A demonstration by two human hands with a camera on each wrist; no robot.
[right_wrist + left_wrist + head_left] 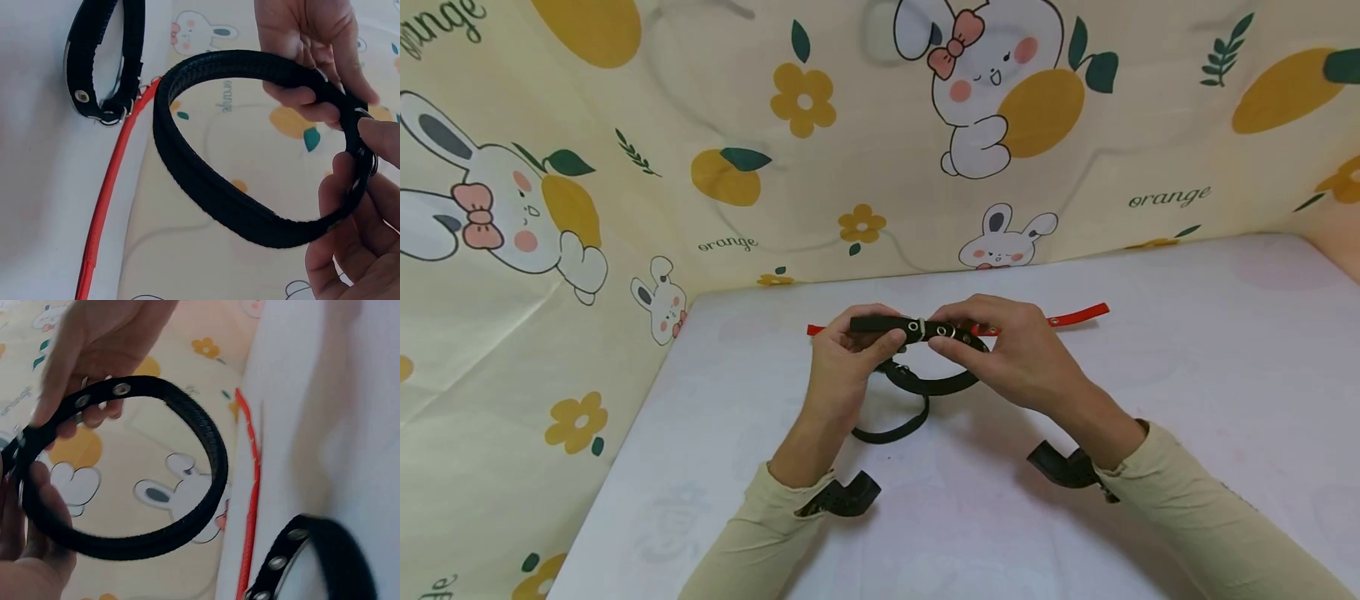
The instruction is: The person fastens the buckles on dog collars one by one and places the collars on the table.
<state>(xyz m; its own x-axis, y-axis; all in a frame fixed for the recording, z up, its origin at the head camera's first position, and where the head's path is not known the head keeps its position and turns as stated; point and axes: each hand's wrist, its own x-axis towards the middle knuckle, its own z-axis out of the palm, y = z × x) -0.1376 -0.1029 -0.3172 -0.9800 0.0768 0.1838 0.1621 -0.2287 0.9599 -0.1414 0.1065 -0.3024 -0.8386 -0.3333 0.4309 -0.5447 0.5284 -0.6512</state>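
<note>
two beige sleeves [1195, 508] are seen closest to the head camera, each with a black wrist mount [844, 495] strapped on. above the white surface [1210, 350], a black collar [925, 329] is held up between both hands. the left hand [842, 367] is curled around the collar's left part, thumb on top, so that grip is clamped on the strap. the right hand [1007, 350] is pinched on the strap beside the metal buckle [946, 331], fingertips [369, 134] pressed to the band; that grip is likewise closed on the collar. in both wrist views the collar is shown as a closed loop with metal eyelets [120, 389] along its free end. a second black collar [895, 417] is laid on the surface beneath the hands, near but apart from them. a red strap [1075, 317] is stretched flat on the surface behind the hands, partly hidden by them. a cloth backdrop [700, 125] printed with rabbits and oranges is hung around the surface.
</note>
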